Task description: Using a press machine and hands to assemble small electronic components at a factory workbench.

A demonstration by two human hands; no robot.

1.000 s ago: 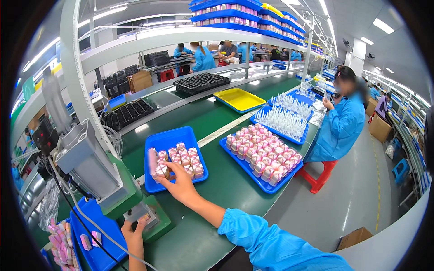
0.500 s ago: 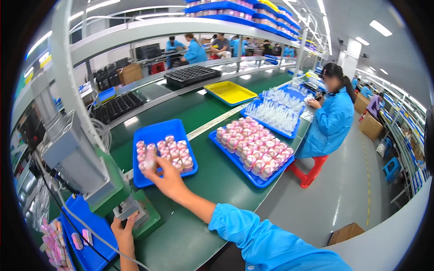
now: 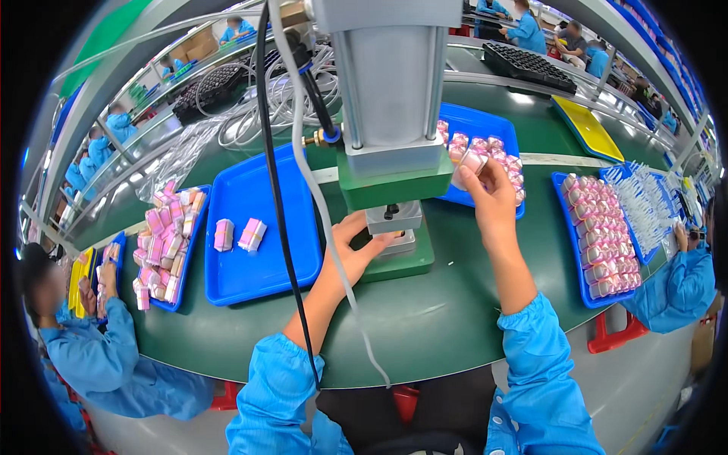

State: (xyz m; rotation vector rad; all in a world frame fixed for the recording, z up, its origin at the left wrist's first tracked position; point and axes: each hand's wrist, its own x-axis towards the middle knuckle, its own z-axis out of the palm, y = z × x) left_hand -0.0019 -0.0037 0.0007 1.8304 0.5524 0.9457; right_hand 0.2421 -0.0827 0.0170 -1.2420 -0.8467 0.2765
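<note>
My right hand (image 3: 494, 193) pinches a small pink-and-white block (image 3: 468, 167) between thumb and fingers, beside the press and over the near edge of a blue tray (image 3: 479, 115) of similar blocks. At the bench press (image 3: 394, 98), my left hand (image 3: 350, 252) reaches in from the left. Its thumb and fingers close around the gap between the metal upper block (image 3: 393, 215) and the green base (image 3: 413, 258); what they hold there is mostly hidden. Left of that hand, two pink-and-white blocks (image 3: 252, 234) lie in another blue tray (image 3: 265, 273).
Heaped pink blocks (image 3: 163, 235) fill a tray at far left, near a co-worker (image 3: 98, 341). On the right stand a full tray of blocks (image 3: 603, 235), clear plastic pieces (image 3: 641, 205) and a yellow tray (image 3: 588, 129). A black cable (image 3: 277, 189) and grey hose (image 3: 322, 212) hang before the press.
The view has swung left, bringing the press to the middle. My right hand has drawn the block from above the tray toward the press. My left hand stays at the press.
</note>
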